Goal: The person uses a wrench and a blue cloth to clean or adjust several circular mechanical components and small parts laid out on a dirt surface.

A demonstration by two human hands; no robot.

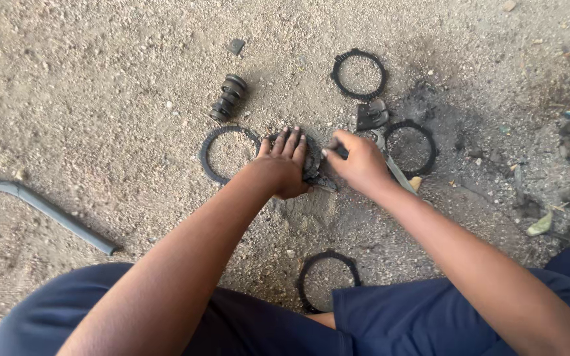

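From the head camera I see my left hand [284, 168] pressed flat, fingers spread, on a dark toothed metal disc [311, 161] lying on the gravel ground [100, 99]. My right hand [361, 161] is closed around a slim metal tool [397, 173] at the disc's edge. Thin toothed rings [359, 74] lie around, and a ribbed cylinder [229, 97] sits apart. The disc looks stiff, heavy and greasy; I judge its rim the best hold.
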